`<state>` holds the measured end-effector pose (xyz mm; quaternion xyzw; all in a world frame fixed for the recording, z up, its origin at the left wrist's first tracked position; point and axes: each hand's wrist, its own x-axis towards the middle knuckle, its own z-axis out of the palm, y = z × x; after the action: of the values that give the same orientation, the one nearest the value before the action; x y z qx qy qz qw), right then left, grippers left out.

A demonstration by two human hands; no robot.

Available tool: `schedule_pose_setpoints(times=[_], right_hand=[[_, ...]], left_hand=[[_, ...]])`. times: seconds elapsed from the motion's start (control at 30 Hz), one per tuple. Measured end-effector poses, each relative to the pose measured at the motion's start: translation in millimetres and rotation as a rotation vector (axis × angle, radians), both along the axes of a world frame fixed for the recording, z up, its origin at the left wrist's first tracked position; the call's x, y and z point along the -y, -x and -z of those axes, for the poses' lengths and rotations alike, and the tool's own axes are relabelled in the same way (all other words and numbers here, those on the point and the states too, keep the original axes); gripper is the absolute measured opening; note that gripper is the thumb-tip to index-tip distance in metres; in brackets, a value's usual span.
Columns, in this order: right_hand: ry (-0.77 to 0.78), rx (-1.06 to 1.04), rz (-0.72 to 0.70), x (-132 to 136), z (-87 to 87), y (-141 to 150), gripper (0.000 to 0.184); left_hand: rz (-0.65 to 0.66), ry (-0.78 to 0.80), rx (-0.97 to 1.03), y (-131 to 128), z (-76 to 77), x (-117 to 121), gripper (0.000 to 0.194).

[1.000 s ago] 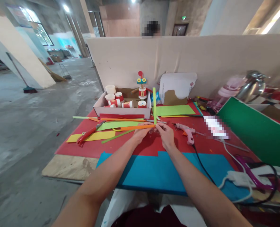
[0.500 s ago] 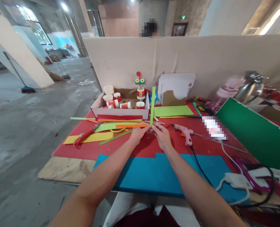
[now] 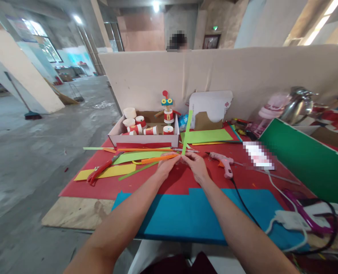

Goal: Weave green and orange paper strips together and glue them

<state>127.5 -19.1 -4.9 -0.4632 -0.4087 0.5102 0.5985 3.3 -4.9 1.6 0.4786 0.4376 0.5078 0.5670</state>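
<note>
Over the red table covering, my left hand [image 3: 168,166] and my right hand [image 3: 195,163] meet with their fingertips pinched together. Between them, an orange paper strip [image 3: 157,158] points left and a light green paper strip [image 3: 187,133] rises away from me, the two joined at one end under my fingers. My left hand grips the orange strip near this joint; my right grips the green one there. The joint itself is partly covered by the fingertips. A pink hot glue gun [image 3: 224,163] lies just right of my right hand, and red-handled scissors [image 3: 103,169] lie to the left.
Behind the hands stands a white box [image 3: 143,140] with several paper cups and a cup figure [image 3: 168,110]. Green paper sheets [image 3: 209,136] lie to its right. A phone [image 3: 258,155], a green board [image 3: 306,160] and a power strip [image 3: 294,220] with cables occupy the right side.
The green strip has tilted to the right at its top, and the orange strip's left end has dipped slightly. Both hands stay pinched at the joint. The view has shifted a little.
</note>
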Motion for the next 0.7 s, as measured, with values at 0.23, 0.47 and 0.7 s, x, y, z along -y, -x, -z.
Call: schedule_pose_setpoints(times=[0.23, 0.47, 0.7], right_hand=[[-0.05, 0.025, 0.063, 0.1, -2.5, -1.5, 0.026], [0.012, 0.039, 0.117, -0.9, -4.2, -4.8, 0.028], [0.029, 0.0, 0.153, -3.6, -3.5, -12.3, 0.031]], left_hand=[[0.001, -0.102, 0.013, 0.7, -1.0, 0.0, 0.023], [-0.103, -0.048, 0.088, 6.1, -5.3, -5.8, 0.023], [-0.179, -0.029, 0.183, 19.3, -1.8, -21.3, 0.028]])
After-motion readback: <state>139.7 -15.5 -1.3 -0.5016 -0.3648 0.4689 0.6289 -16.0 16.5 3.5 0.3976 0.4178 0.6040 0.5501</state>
